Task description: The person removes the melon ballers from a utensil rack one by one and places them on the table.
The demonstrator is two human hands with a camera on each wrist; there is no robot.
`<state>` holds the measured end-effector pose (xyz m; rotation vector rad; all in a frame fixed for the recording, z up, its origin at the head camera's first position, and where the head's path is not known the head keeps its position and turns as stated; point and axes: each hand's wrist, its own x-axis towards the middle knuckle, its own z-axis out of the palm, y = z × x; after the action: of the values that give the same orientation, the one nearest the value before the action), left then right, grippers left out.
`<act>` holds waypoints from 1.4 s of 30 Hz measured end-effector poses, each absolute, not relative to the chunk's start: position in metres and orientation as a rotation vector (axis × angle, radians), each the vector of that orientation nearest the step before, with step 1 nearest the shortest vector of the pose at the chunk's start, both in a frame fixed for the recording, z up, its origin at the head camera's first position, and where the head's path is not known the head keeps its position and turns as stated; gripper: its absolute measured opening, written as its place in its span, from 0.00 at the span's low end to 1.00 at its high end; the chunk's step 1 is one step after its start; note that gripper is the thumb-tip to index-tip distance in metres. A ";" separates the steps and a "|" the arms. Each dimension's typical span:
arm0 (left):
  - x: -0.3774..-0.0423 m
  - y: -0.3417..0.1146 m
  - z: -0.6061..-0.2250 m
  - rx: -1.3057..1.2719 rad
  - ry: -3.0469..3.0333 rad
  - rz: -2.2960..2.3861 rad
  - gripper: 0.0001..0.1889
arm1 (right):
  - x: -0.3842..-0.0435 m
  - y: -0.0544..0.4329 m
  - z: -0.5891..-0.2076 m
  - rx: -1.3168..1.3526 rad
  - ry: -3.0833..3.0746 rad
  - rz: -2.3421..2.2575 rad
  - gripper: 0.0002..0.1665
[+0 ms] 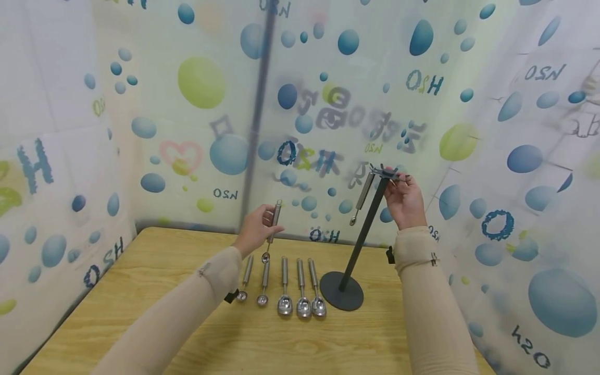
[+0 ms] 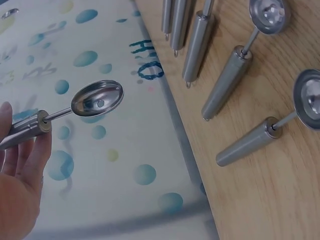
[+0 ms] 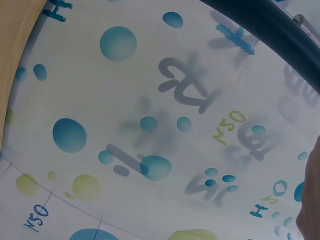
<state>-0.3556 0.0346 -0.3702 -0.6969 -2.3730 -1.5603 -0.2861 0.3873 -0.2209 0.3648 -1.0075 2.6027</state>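
The pale wood-grain desk (image 1: 281, 346) stands close against translucent sheeting (image 1: 309, 62) printed with blue and green bubbles and reversed lettering, which wraps round on three sides. Five metal scoops (image 1: 285, 305) lie across the desk beside the round base of a black stand (image 1: 363, 234). My left hand (image 1: 254, 232) pinches another scoop (image 2: 95, 102) by its handle, bowl downward, above that row; my right hand (image 1: 407, 200) grips the stand's hooked top, where a small scoop (image 1: 363, 195) hangs. Blurred grey writing shows through the sheeting — I can't read it. The right wrist view catches only my hand's edge — its fingers are cut off.
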 end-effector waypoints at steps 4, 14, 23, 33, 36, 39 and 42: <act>-0.358 0.030 -0.372 -0.674 -2.381 -1.550 0.28 | -0.286 0.388 -0.221 0.366 -1.011 2.599 0.06; -0.363 0.013 -0.383 -0.621 -2.422 -1.573 0.30 | -0.286 0.388 -0.221 0.378 -1.018 2.604 0.08; -0.364 -0.006 -0.393 -0.584 -2.449 -1.542 0.31 | -0.286 0.388 -0.221 0.386 -1.021 2.605 0.08; -0.364 -0.027 -0.408 -0.538 -2.495 -1.550 0.27 | -0.286 0.388 -0.222 0.379 -1.025 2.599 0.10; -0.365 -0.031 -0.410 -0.528 -2.513 -1.542 0.24 | -0.286 0.388 -0.221 0.372 -1.032 2.591 0.09; -0.364 -0.033 -0.414 -0.509 -2.531 -1.542 0.24 | -0.287 0.388 -0.221 0.373 -1.033 2.590 0.09; -0.364 -0.036 -0.417 -0.481 -2.548 -1.573 0.26 | -0.287 0.388 -0.221 0.385 -1.033 2.593 0.08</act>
<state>-0.3636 -0.0359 -0.4167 -0.4815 -2.5481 -1.5733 -0.2866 0.3881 -0.2210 0.3849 -1.0326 2.5928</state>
